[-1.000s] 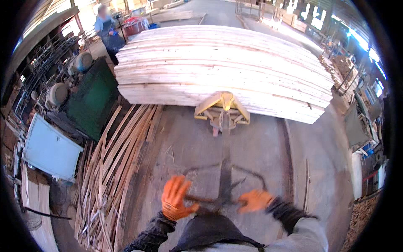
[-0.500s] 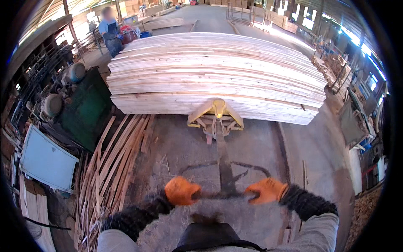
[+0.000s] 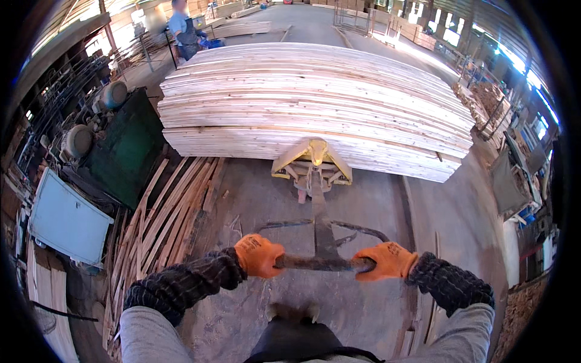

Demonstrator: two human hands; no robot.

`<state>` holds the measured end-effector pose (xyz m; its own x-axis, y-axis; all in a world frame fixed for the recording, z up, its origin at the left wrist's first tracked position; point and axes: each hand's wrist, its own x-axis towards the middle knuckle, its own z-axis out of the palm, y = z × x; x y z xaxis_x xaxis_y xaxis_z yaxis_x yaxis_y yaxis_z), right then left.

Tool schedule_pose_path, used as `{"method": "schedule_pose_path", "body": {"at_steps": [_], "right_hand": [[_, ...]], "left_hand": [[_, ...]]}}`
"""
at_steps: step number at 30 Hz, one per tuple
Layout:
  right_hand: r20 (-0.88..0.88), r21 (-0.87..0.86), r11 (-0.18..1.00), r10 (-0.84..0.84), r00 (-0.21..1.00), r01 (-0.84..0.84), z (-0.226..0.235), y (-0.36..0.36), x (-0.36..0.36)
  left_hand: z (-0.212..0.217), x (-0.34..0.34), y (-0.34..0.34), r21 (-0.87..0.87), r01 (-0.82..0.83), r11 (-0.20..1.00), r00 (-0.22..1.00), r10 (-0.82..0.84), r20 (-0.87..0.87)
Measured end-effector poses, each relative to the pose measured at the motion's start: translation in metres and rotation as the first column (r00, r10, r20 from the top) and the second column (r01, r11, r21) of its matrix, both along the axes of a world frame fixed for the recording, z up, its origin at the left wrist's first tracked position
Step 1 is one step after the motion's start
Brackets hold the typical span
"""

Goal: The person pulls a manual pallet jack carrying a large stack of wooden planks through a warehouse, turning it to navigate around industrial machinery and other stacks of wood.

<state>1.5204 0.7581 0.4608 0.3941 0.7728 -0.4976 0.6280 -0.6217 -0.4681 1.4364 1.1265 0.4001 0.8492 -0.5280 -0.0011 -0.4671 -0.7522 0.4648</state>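
Gloved left hand (image 3: 260,256) and gloved right hand (image 3: 386,261): fingers clamped around pallet-jack handle (image 3: 318,264), near side; lumber stack (image 3: 315,100), far side.

no legible text, glove print (image 3: 253,242) unclear

Orange-gloved fingers (image 3: 271,252) round pallet-jack handle (image 3: 321,264); plank stack (image 3: 315,103) ahead.
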Motion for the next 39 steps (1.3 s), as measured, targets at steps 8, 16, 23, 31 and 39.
{"method": "schedule_pose_path", "body": {"at_steps": [8,16,23,31,39], "right_hand": [[-0.487,-0.242,0.962,-0.005,0.873,-0.129,-0.248,0.002,-0.133],[-0.523,-0.281,0.947,-0.288,0.802,0.157,-0.005,0.031,-0.014],[-0.243,-0.237,0.956,0.112,0.963,-0.171,-0.173,0.007,-0.112],[-0.275,-0.127,0.991,0.01,0.961,-0.046,-0.16,-0.016,-0.099],[-0.174,-0.03,0.993,0.109,0.979,-0.116,-0.091,-0.007,-0.072]], "left_hand": [[-0.185,-0.139,-0.037,0.345,-0.016,0.938,0.954,0.118,-0.275],[-0.032,-0.021,0.014,0.012,0.129,0.992,0.986,-0.127,-0.111],[-0.159,-0.115,-0.003,0.117,0.142,0.983,0.957,-0.107,-0.268],[-0.179,-0.114,-0.017,0.22,0.109,0.969,0.96,-0.045,-0.276],[-0.11,-0.078,0.001,0.113,0.178,0.977,0.968,-0.154,-0.196]]}}
